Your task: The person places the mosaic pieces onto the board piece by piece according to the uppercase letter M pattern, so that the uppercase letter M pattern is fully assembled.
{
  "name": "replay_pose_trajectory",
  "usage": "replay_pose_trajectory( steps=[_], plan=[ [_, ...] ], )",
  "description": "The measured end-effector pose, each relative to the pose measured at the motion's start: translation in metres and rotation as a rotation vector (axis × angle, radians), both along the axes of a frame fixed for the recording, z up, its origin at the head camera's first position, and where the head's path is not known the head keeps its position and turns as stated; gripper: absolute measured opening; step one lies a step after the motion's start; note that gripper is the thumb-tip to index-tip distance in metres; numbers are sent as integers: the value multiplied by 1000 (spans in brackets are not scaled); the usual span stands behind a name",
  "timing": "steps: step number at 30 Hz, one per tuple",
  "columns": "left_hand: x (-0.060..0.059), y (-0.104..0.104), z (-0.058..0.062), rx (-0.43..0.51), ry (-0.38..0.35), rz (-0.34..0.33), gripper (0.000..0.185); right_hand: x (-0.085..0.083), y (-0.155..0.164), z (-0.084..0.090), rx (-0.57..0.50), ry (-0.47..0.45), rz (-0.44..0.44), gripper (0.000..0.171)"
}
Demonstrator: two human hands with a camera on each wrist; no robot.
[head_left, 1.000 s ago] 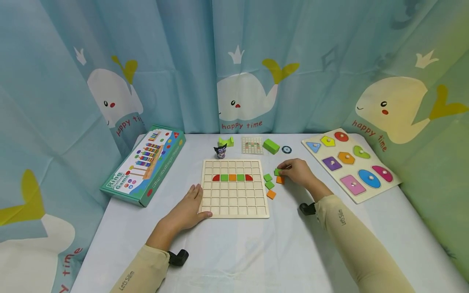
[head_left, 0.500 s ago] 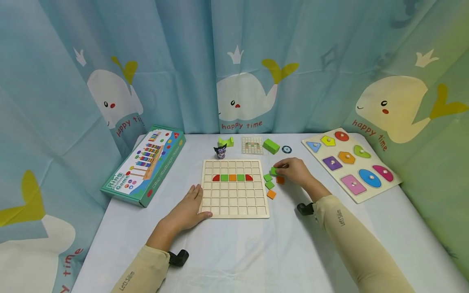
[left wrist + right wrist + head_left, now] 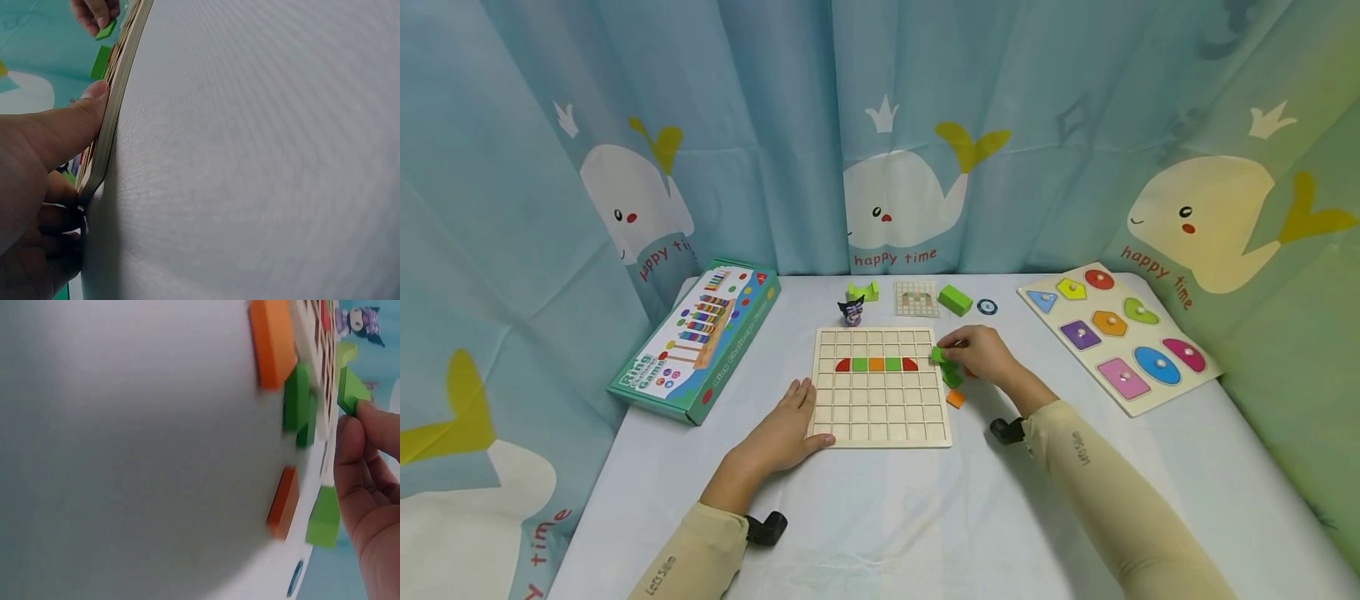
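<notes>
A wooden grid board (image 3: 880, 408) lies on the table with a row of tiles in it: a red quarter-round at each end, two green squares and an orange square (image 3: 876, 364) in the middle. Against the board's near left corner rests my left hand (image 3: 784, 429), its thumb on the near edge (image 3: 69, 131). Over the board's right edge, my right hand (image 3: 981, 354) pinches a green square tile (image 3: 351, 390) between thumb and fingertip, raised off the table. Below that hand lie loose green tiles (image 3: 952, 379) and an orange tile (image 3: 956, 399); another orange tile (image 3: 285, 503) is partly hidden in the head view.
Behind the board stand a small figurine (image 3: 852, 310), a pattern card (image 3: 917, 298), a green block (image 3: 955, 300), a notched green piece (image 3: 863, 291) and a round disc (image 3: 987, 307). A game box (image 3: 696, 342) lies left, a shape puzzle board (image 3: 1116, 333) right.
My right hand has lifted the green tile from the loose pile and carried it left to the board's right edge. The left hand has stayed in place.
</notes>
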State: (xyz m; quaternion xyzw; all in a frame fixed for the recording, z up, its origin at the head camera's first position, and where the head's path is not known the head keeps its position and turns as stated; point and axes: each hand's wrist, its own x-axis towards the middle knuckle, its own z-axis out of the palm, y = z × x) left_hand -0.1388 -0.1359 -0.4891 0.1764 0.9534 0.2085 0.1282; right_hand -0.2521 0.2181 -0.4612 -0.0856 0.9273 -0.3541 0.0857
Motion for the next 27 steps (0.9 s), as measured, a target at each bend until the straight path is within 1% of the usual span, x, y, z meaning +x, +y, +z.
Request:
replay_pose_trajectory(
  steps=[6, 8, 17, 27],
  plan=[
    [0, 0, -1, -6, 6, -2, 94, 1, -16, 2, -11, 29, 48, 16],
    [0, 0, 0, -3, 2, -2, 94, 1, -21, 2, -23, 23, 57, 15],
    [1, 0, 2, -10, -7, -1, 95, 0, -40, -3, -33, 48, 131, 13],
    [-1, 0, -1, -8, 9, -2, 95, 1, -63, -5, -63, 16, 187, 13]
  ],
)
